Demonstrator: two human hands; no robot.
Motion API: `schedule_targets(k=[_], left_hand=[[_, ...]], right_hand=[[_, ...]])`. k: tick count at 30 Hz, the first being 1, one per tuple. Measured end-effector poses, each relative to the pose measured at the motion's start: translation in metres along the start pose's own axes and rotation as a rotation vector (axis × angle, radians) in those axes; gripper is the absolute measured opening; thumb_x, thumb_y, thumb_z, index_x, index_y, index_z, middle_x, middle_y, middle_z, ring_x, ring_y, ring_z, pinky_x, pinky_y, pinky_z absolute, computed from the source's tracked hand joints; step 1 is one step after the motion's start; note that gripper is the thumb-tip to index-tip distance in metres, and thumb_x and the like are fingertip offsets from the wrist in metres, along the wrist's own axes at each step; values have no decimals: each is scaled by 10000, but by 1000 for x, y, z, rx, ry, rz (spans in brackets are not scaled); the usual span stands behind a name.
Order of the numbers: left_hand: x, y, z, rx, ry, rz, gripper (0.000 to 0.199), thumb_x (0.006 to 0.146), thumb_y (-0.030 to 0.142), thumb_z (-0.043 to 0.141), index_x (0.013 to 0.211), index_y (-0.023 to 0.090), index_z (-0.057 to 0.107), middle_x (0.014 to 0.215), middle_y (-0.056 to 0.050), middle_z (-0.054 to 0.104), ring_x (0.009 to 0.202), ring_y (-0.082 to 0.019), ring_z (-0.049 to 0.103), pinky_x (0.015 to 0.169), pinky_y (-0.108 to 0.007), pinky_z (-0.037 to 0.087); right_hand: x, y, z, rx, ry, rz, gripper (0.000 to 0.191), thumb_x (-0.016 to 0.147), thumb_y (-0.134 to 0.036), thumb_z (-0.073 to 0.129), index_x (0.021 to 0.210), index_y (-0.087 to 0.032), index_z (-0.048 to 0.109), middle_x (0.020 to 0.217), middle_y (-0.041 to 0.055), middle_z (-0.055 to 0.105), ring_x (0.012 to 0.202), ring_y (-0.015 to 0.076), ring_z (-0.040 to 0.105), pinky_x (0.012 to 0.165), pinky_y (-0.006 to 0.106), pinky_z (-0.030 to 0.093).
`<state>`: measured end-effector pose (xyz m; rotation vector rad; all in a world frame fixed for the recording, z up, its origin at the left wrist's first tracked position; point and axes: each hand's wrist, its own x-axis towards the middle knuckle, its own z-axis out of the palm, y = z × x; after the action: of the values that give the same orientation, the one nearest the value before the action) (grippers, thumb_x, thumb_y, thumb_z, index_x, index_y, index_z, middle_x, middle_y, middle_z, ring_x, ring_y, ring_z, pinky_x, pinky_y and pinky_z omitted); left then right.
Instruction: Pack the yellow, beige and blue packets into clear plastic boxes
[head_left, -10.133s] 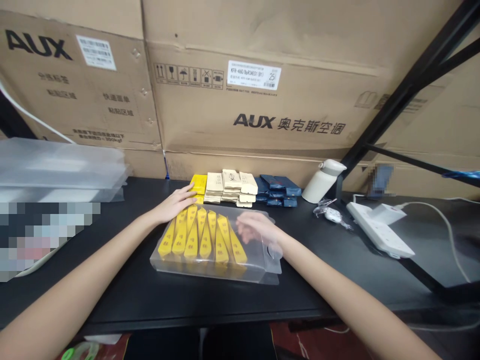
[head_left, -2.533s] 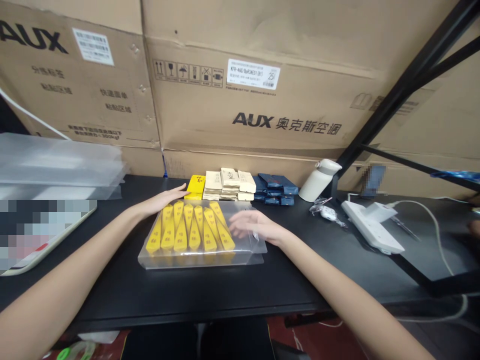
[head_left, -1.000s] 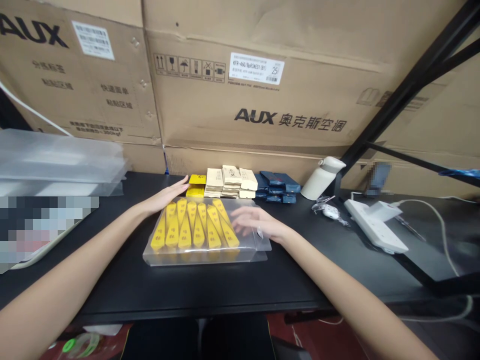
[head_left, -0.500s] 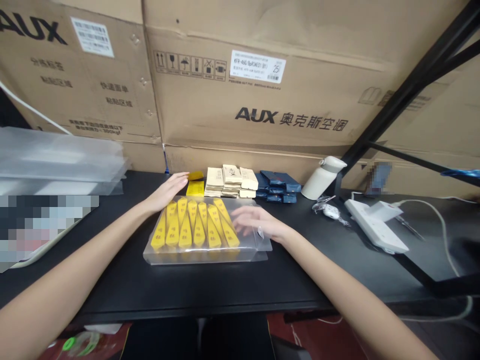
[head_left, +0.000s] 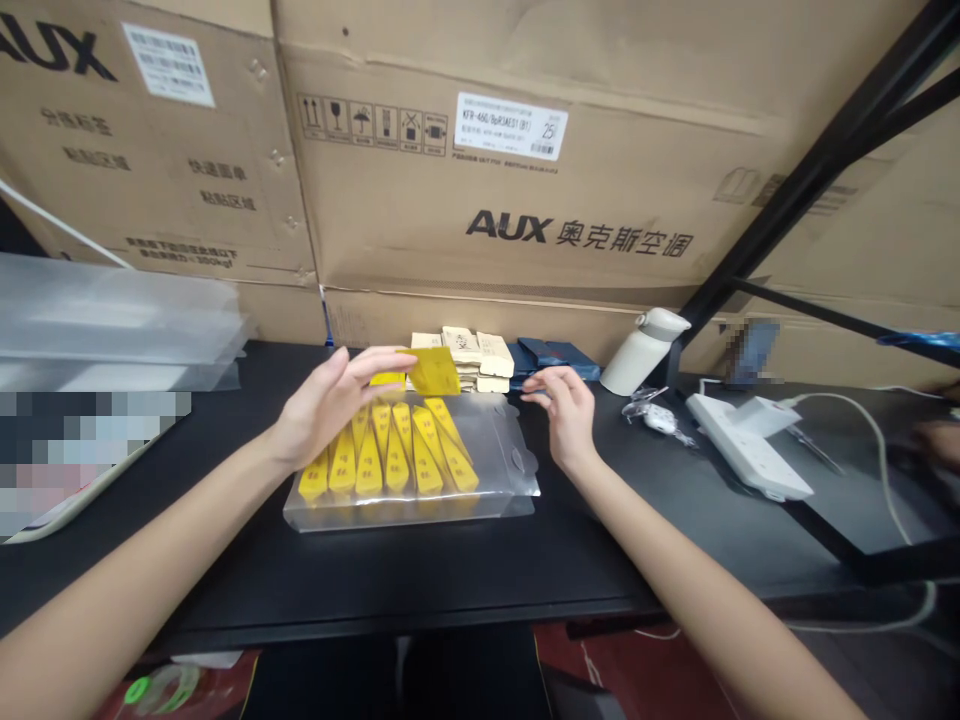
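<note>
My left hand (head_left: 330, 400) is closed on a yellow packet (head_left: 435, 372), gripping its left end above the back of a clear plastic box (head_left: 491, 450). The box lies on its side, with a row of yellow packets (head_left: 397, 460) standing inside in alternating directions. Its right end has a flap with a cut-out. My right hand (head_left: 571, 412) hovers just beyond that end, fingers loosely bent and apart, with nothing visible in them. Another yellow packet (head_left: 388, 379) lies behind the box, partly covered by my left hand.
Behind the box sit stacked cream packets (head_left: 491, 358) and dark blue packets (head_left: 561, 358). To the right stand a white bottle (head_left: 641, 350), earphones (head_left: 660, 418) and a power strip (head_left: 750, 450). Clear plastic sheets (head_left: 112, 310) and a tray (head_left: 82, 510) occupy the left. Large cardboard boxes (head_left: 390, 220) form the back.
My left hand has lifted the yellow packet from behind the box and brought it rightward. My right hand has come away from the box, moving right and up.
</note>
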<state>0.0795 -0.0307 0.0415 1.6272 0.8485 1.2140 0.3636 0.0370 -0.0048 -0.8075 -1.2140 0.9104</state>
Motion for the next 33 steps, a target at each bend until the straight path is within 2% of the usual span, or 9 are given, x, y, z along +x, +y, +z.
schedule_targets(k=[2, 5, 9, 13, 17, 20, 23, 27, 33], left_hand=[[0, -2, 6, -78, -78, -52, 641, 896, 661, 259, 1130, 265, 706, 1423, -10, 525, 1381, -347, 368, 1100, -507, 383], [0, -8, 6, -206, -177, -111, 611, 893, 662, 334, 1155, 248, 698, 1409, -38, 550, 1395, -344, 345, 1129, -512, 326], [-1, -10, -2, -419, -362, -160, 763, 884, 704, 276, 1194, 134, 677, 1388, -130, 564, 1384, -369, 351, 1148, -533, 255], [-2, -6, -7, -508, -576, -229, 879, 844, 765, 231, 1192, 99, 687, 1348, -167, 590, 1347, -387, 407, 1129, -515, 302], [-1, 0, -11, -385, -553, -216, 882, 824, 792, 205, 1206, 155, 682, 1389, -132, 563, 1349, -389, 410, 1091, -521, 360], [1, -2, -18, 2, -312, -125, 718, 861, 722, 319, 1265, 211, 621, 1412, -95, 547, 1333, -354, 440, 1083, -501, 373], [3, -11, -22, 542, -101, -47, 572, 835, 599, 553, 1275, 233, 576, 1381, -83, 568, 1273, -321, 498, 1079, -480, 372], [4, -24, -19, 885, -191, -32, 638, 790, 629, 595, 1295, 240, 561, 1335, -85, 588, 1216, -314, 536, 1042, -463, 410], [6, -29, -26, 936, -198, -79, 708, 744, 659, 625, 1296, 225, 538, 1302, -106, 570, 1190, -301, 543, 1011, -436, 437]], right_hand=[[-11, -5, 9, -66, -274, -71, 246, 804, -399, 684, 963, -221, 623, 987, 57, 702, 991, 190, 659, 937, 340, 509], [-23, -4, 16, -198, -525, -106, 478, 731, -330, 787, 1148, -232, 575, 1185, 90, 667, 1165, 241, 604, 1072, 433, 423], [-24, 5, 15, -324, -495, -223, 498, 731, -289, 785, 1186, -238, 587, 1214, 87, 650, 1151, 250, 610, 1043, 467, 455], [-21, 4, 12, -399, -498, -355, 544, 762, -245, 745, 1277, -265, 570, 1343, 87, 579, 1249, 255, 544, 1073, 483, 426], [-23, -2, 13, -451, -560, -489, 337, 794, -199, 704, 1124, -260, 679, 1267, 78, 642, 1201, 248, 577, 1034, 487, 452], [-23, -1, 13, -403, -451, -453, 253, 770, -229, 735, 1020, -236, 698, 1131, 72, 704, 1076, 240, 641, 967, 457, 500], [-19, 3, 11, -298, -281, -285, 250, 740, -302, 759, 954, -216, 664, 995, 57, 718, 934, 226, 677, 860, 402, 549], [-9, 3, 6, -151, -62, -86, 299, 705, -389, 760, 869, -211, 584, 883, 28, 695, 812, 199, 676, 725, 327, 570], [9, -2, -7, -160, 64, 26, 274, 710, -418, 664, 829, -200, 550, 702, -1, 616, 538, 149, 583, 359, 225, 438]])
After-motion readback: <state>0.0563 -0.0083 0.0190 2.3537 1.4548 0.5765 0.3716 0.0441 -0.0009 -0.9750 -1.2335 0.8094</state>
